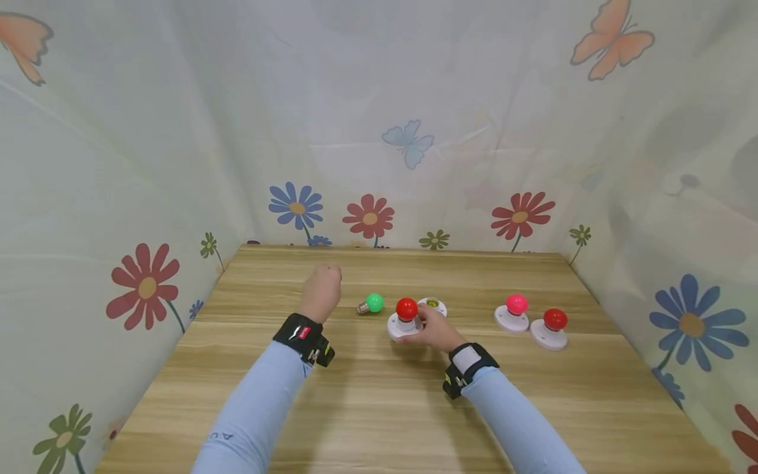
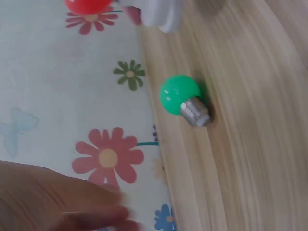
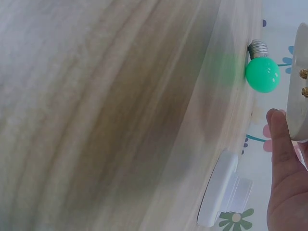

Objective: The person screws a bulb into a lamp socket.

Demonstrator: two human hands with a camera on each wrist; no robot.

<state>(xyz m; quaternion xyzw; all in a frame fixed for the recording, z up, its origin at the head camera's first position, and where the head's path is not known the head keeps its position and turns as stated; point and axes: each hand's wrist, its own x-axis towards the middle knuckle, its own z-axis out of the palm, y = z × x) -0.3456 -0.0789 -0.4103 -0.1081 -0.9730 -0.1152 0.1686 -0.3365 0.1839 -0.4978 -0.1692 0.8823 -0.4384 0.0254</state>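
Both hands reach over the bench (image 1: 385, 415), on either side of the green bulb (image 1: 376, 302), which lies on its side untouched. Right of that bulb, the right hand (image 1: 437, 330) grips a white lamp base (image 1: 395, 328) with a red bulb (image 1: 406, 309) seated upright in it; the right wrist view shows the base's underside and brass fittings, so it is raised off the wood. Left of the green bulb, the left hand (image 1: 320, 291) hangs apart from the lamps, its fingers turned away or blurred; whether they are curled or hold anything, I cannot tell. The step in hand looks to be carrying the red-bulb lamp, and the next move probably calls for a level set-down that avoids knocking the green bulb. Farther right of the green bulb, just beyond the right hand, stands an empty socket (image 1: 437, 306), perhaps the one meant for it. Well to the green bulb's right stand a pink bulb (image 1: 517, 303) and another red one (image 1: 555, 319), each in its own white base.
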